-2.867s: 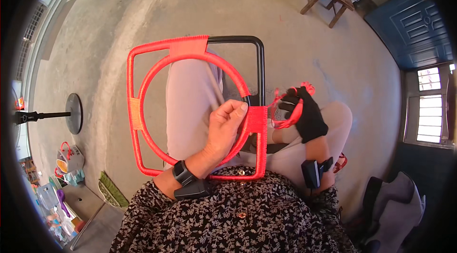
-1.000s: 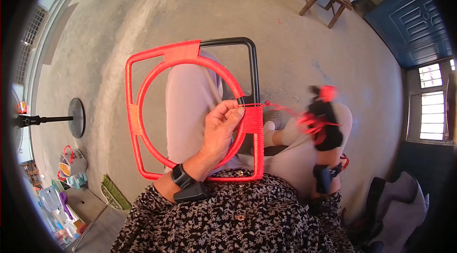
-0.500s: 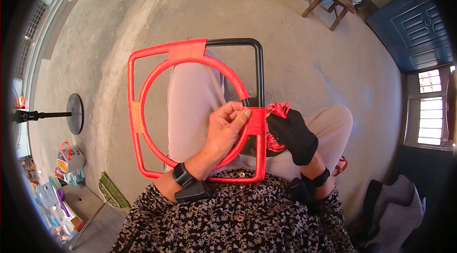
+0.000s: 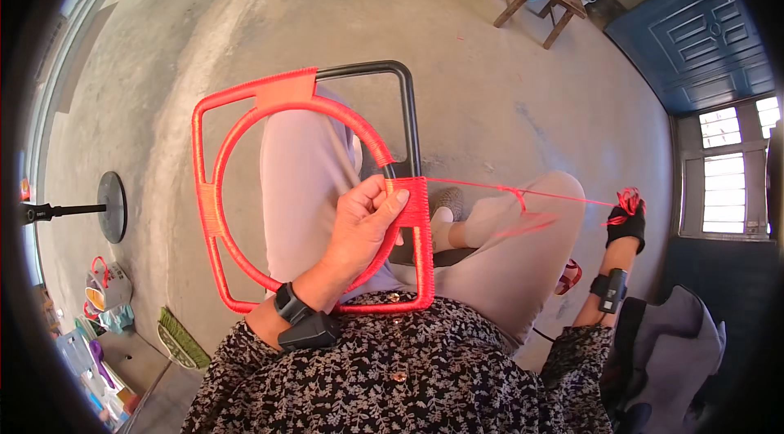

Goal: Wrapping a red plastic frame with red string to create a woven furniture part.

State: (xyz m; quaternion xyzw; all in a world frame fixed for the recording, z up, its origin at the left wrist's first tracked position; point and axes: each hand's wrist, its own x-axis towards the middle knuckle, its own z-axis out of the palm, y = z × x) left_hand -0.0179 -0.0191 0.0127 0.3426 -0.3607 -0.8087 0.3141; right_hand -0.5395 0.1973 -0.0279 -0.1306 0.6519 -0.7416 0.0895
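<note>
A square frame with a ring inside it (image 4: 209, 199) rests on my lap. Red cord is wound tightly round most of it, while the upper right corner shows bare black tubing (image 4: 410, 111). My left hand (image 4: 359, 220) grips the frame at its right side, thumb pressed on the wrapped band (image 4: 411, 199) that joins ring and square. Far out to the right, my right hand (image 4: 627, 226), in a black glove, is closed round a bundle of red cord (image 4: 628, 200). From that bundle a taut strand (image 4: 474, 184) runs back to the band, with loose loops hanging midway.
A black round-based stand (image 4: 113, 207) is on the left, near a white bucket (image 4: 109, 283) and a green brush (image 4: 181, 338). A wooden stool (image 4: 539, 0) with a bag stands at the far right. A grey draped item (image 4: 674, 360) lies at lower right.
My right hand has swung from beside the frame far out to the right with the cord bundle, drawing the strand straight. My left hand keeps its hold; the frame appears slightly further left.
</note>
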